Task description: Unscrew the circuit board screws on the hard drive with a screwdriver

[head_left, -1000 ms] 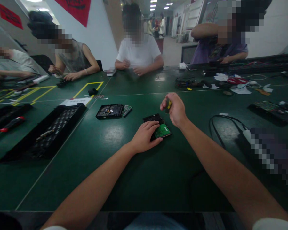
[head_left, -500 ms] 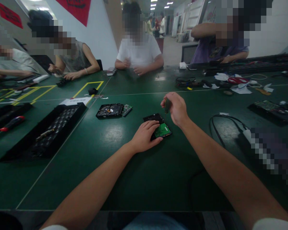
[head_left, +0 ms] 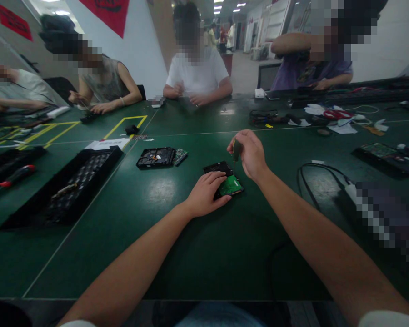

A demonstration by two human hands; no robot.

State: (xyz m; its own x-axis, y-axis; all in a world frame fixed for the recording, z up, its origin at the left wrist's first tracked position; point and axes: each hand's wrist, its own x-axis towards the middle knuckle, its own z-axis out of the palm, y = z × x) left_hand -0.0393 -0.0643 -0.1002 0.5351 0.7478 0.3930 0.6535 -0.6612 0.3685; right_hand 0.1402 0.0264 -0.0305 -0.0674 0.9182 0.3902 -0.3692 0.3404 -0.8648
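Note:
A black hard drive [head_left: 219, 169] with a green circuit board [head_left: 231, 185] facing up lies on the green table [head_left: 204, 245] in front of me. My left hand [head_left: 206, 194] rests on its near left side, fingers bent over the edge and pressing it down. Above the drive's far right corner my right hand [head_left: 248, 153] is closed around the handle of a small screwdriver [head_left: 236, 150], held upright with its tip pointing down at the board.
A second opened hard drive [head_left: 157, 157] lies to the left, beside a long black tray [head_left: 68, 186]. A red-handled screwdriver [head_left: 16, 176] sits far left. A black cable [head_left: 313, 175] and power strip are at right. Several people work along the far side.
My right hand has turned the screwdriver from a tilted grip to upright over the board and shifted slightly. My left hand and the drive stay where they were.

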